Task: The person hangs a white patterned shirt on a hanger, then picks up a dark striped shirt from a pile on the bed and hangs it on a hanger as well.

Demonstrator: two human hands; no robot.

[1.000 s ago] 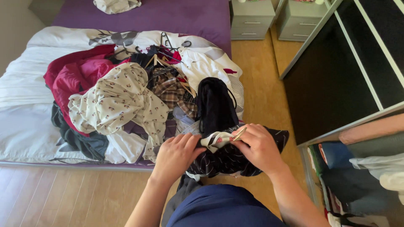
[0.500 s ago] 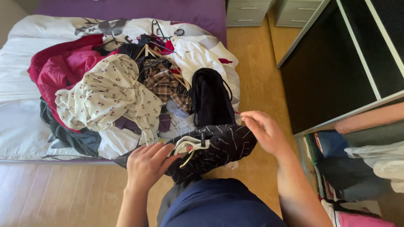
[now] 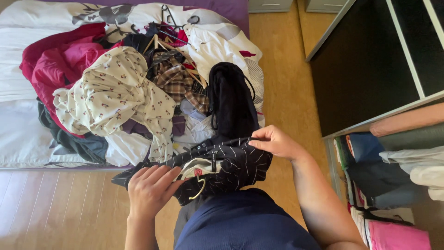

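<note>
I hold a black garment with thin white stripes (image 3: 231,164) stretched between both hands in front of my waist. My left hand (image 3: 150,190) grips its left end near the light inner collar. A hanger hook (image 3: 200,189) pokes out just right of that hand. My right hand (image 3: 275,141) pinches the garment's upper right edge. Beyond it, on the bed (image 3: 18,139), lies a heap of clothes: a cream patterned blouse (image 3: 115,97), a red and pink garment (image 3: 55,60), a plaid shirt (image 3: 178,83) and a black piece (image 3: 231,99).
Several clothes hangers (image 3: 173,23) lie tangled at the far side of the heap. An open wardrobe (image 3: 370,69) stands to the right, with folded clothes stacked on its shelves (image 3: 397,185). A strip of wooden floor (image 3: 282,69) runs between bed and wardrobe.
My hands have drawn apart, spreading the striped garment out wider. The left hand has slid down to its left end; the right hand holds the upper right edge.
</note>
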